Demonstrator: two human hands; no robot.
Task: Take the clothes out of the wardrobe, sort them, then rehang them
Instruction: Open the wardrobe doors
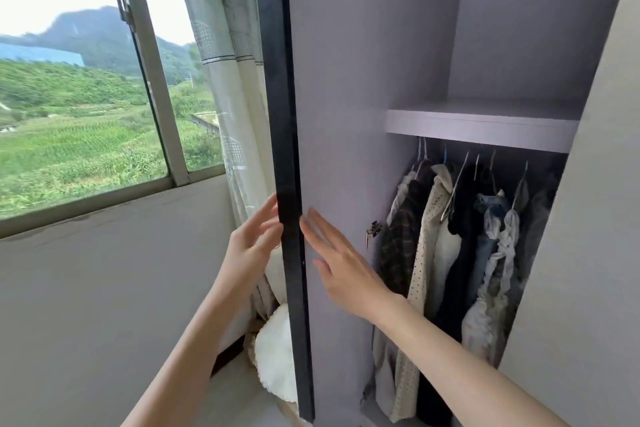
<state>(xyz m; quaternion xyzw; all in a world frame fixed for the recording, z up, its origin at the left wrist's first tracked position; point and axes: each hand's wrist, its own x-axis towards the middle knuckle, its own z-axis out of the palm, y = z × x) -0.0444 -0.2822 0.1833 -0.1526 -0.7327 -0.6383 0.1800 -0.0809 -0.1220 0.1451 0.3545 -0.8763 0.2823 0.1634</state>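
Observation:
The wardrobe door (339, 80) stands open, its dark edge (287, 149) facing me. My left hand (252, 246) is on the outer side of that edge, fingers straight and touching it. My right hand (343, 270) lies flat with straight fingers on the door's grey inner face. Inside, below a shelf (478, 128), several garments hang on wire hangers: a dark plaid shirt (398, 243), a cream dotted garment (426, 253), a black piece (464, 218), denim (488, 236) and a pale ruffled piece (498, 274).
A window (86, 97) with a grey frame and a pale curtain (228, 80) are left of the door. A white cushion-like thing (277, 354) sits on the floor behind the door. The wardrobe's right panel (595, 218) bounds the opening.

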